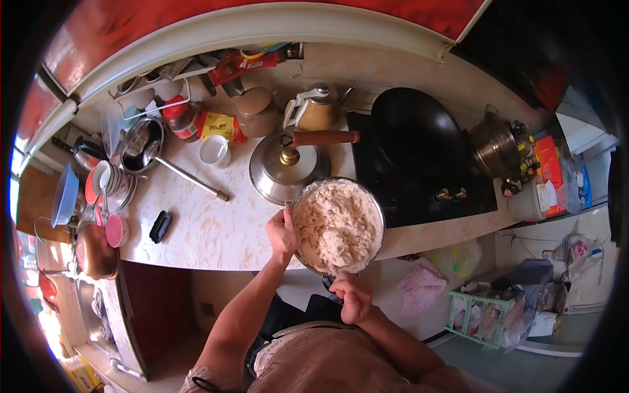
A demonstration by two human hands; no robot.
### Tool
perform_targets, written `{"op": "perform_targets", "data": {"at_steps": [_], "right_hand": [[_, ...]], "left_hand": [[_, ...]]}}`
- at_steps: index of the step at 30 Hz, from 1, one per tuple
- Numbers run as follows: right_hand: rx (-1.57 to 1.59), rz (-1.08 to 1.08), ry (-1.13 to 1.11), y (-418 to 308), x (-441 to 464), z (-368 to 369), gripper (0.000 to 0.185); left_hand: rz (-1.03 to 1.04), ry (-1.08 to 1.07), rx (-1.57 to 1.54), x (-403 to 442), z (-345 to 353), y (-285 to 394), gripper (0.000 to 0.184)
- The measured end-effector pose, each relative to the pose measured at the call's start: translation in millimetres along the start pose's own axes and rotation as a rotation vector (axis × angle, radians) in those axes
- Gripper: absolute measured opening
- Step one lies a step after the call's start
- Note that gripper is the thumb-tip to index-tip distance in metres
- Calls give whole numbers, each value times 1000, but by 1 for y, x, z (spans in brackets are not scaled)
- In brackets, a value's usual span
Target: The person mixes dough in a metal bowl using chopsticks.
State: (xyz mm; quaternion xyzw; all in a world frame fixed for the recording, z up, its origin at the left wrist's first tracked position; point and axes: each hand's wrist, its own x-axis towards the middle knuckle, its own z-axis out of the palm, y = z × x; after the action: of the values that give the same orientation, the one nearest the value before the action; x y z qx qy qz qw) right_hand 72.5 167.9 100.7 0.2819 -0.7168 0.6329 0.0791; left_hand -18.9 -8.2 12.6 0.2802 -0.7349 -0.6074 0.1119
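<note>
A round metal bowl (pixel 382 234) stands at the counter's front edge, in front of the lidded pan. It is filled with pale, lumpy, floury dough (pixel 341 226). My left hand (pixel 282 232) holds the bowl at its left side, fingers against the rim. My right hand (pixel 352 298) is closed just below the bowl's near rim, beside a bit of dough at the edge. What its fingers hold is hidden from this angle. Behind the bowl is a metal lid (pixel 267 173) with a brass-coloured knob, and a wooden handle (pixel 325 137) crosses above it.
A black wok (pixel 419 134) sits on the black gas stove (pixel 419 206) to the right. A kettle (pixel 316 110) stands at the back. Leftward are a ladle (pixel 190 177), a white cup (pixel 214 152), stacked bowls (pixel 110 180) and a small black object (pixel 159 226). A green basket (pixel 477 318) is on the lower right.
</note>
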Motion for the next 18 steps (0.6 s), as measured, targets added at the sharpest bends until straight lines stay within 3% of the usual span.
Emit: {"op": "perform_targets", "data": {"at_steps": [3, 5, 7, 9, 10, 12, 15, 16, 18], "right_hand": [[-239, 65, 17, -23, 4, -14, 14], [-656, 158, 62, -35, 5, -30, 13], [-834, 368, -171, -41, 0, -56, 12], [-810, 531, -383, -45, -1, -78, 13], [-810, 531, -383, -45, 3, -81, 13], [-1009, 545, -683, -43, 14, -85, 15], [-1220, 456, -885, -31, 33, -64, 16], [-1221, 454, -886, -26, 38, -63, 16], [-1192, 441, -1101, -15, 47, -62, 15]], "left_hand": [[20, 5, -38, -2, 0, 5, 44], [-18, -28, -60, 0, 2, 1, 44], [8, -18, -86, -1, 1, 1, 44], [64, -14, -44, -2, 0, 2, 46], [54, -15, -43, -1, 0, 1, 46], [41, -8, -44, 1, -1, -2, 46], [39, 1, -14, 1, 1, -6, 46], [45, 1, -26, 1, 1, -5, 45], [55, 5, -39, 3, 0, -4, 44]]}}
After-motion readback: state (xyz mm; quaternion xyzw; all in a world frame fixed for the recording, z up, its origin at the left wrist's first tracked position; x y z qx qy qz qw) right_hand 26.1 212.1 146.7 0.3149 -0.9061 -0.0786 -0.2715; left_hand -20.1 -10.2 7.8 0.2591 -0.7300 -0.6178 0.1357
